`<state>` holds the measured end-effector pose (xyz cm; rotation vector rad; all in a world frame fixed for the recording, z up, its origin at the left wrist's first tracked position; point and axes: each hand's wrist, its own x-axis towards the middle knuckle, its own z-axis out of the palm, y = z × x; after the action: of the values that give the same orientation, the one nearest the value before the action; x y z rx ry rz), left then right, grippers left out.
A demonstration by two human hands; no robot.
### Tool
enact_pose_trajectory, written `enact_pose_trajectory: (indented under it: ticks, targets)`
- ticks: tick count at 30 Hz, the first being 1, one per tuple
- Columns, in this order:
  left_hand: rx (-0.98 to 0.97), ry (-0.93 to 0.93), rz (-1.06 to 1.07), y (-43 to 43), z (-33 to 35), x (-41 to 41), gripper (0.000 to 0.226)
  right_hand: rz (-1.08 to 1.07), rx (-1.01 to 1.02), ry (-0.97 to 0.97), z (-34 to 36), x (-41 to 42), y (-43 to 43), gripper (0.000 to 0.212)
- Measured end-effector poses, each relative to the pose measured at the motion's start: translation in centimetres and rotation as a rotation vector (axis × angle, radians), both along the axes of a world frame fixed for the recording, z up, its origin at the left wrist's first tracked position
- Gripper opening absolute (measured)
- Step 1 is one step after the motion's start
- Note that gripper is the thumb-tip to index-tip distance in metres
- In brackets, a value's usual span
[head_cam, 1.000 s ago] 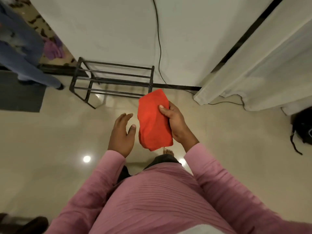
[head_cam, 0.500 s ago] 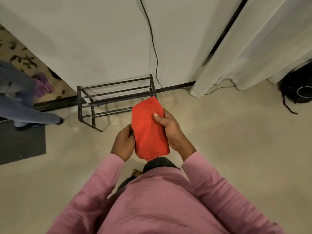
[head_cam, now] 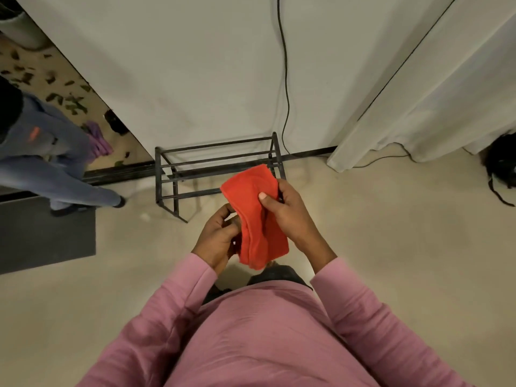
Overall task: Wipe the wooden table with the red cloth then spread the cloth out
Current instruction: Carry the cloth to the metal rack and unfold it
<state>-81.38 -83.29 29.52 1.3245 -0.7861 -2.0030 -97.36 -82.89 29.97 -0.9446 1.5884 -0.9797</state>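
Left hand [head_cam: 219, 238] now grips red cloth [head_cam: 255, 216]

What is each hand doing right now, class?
Left hand: closed, fingers pinching the red cloth's left edge.
Right hand: closed on the same cloth, thumb on top.

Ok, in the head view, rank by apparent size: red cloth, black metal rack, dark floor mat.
1. Black metal rack and dark floor mat: alike in extent, and the mat is cut off at the frame edge, so unranked.
2. Red cloth: smallest, folded and nearest the camera.
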Motion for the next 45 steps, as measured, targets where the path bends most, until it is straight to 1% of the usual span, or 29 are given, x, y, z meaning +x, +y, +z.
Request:
enact_pose_trajectory:
  ticks: [2,4,5,6,7,9,10,11,14,17,21,24,27,30,31,32,34,37,39,41,43,45]
  targets:
    - [-0.061,-0.072,-0.075,-1.3,-0.1,1.7,0.023,-0.026,-0.016,0.112,0.1,1.8,-0.5,0.045]
    - [-0.092,-0.129,-0.086,-2.3,-0.1,3.4,0.014,-0.133,-0.024,0.206,0.4,3.9,-0.5,0.054]
    - [-0.1,-0.145,-0.079,-2.8,-0.1,4.1,0.011,-0.17,-0.035,0.227,0.6,5.0,-0.5,0.051]
    - [-0.113,-0.158,-0.076,-3.2,-0.1,4.8,0.01,-0.171,-0.037,0.205,0.9,6.0,-0.5,0.046]
    - [-0.137,-0.171,-0.079,-3.7,0.0,5.5,0.009,-0.135,-0.022,0.16,1.2,7.0,-0.6,0.046]
    - [-0.213,-0.209,-0.106,-4.5,0.1,6.6,0.008,-0.055,0.031,0.101,1.6,9.1,-0.8,0.059]
    - [-0.258,-0.241,-0.122,-4.9,0.1,7.0,0.009,-0.042,0.038,0.097,1.7,10.0,-0.9,0.06]
    - [-0.3,-0.277,-0.134,-5.2,0.2,7.3,0.01,-0.04,0.025,0.105,1.8,10.7,-1.0,0.057]
    - [-0.417,-0.372,-0.196,-5.9,0.5,7.9,0.012,-0.074,-0.021,0.14,1.7,12.2,-1.4,0.03]
    - [-0.5,-0.412,-0.244,-6.2,0.9,8.2,0.011,-0.112,-0.013,0.132,1.8,12.4,-1.9,0.019]
    - [-0.424,-0.328,-0.227,-6.7,1.3,8.5,0.016,-0.096,-0.033,0.034,2.0,11.6,-2.6,0.022]
    - [-0.365,-0.265,-0.175,-7.0,1.3,8.3,0.02,-0.124,-0.024,-0.104,2.1,10.4,-3.1,0.024]
    - [-0.348,-0.283,-0.108,-7.0,1.0,7.5,0.021,-0.169,0.006,-0.207,1.9,9.4,-3.5,0.024]
    - [-0.336,-0.337,-0.03,-7.3,0.8,6.5,0.007,-0.254,0.049,-0.274,1.4,8.6,-3.7,0.022]
    - [-0.328,-0.357,0.016,-7.6,0.8,6.4,0.011,-0.287,0.066,-0.297,1.3,8.1,-3.8,0.021]
    - [-0.311,-0.377,0.071,-8.0,0.7,6.4,0.015,-0.322,0.087,-0.305,1.2,7.6,-3.9,0.02]
    - [-0.273,-0.439,0.173,-9.2,0.4,7.1,0.015,-0.383,0.108,-0.277,1.1,6.1,-3.9,0.019]
    - [-0.222,-0.514,0.218,-10.8,-0.5,8.5,0.014,-0.405,0.07,-0.314,1.1,3.9,-3.6,0.021]
    - [-0.207,-0.516,0.19,-11.2,-0.9,8.5,0.013,-0.354,0.046,-0.336,1.2,3.2,-3.6,0.023]
    - [-0.204,-0.532,0.146,-11.2,-1.1,7.9,0.018,-0.302,0.02,-0.314,1.3,3.1,-3.6,0.022]
    - [-0.214,-0.55,0.127,-10.8,-1.1,7.1,0.028,-0.237,-0.025,-0.224,1.6,3.0,-3.6,0.019]
    - [-0.252,-0.618,0.107,-10.1,-0.9,6.4,0.033,-0.128,-0.081,-0.109,1.9,3.2,-3.6,0.016]
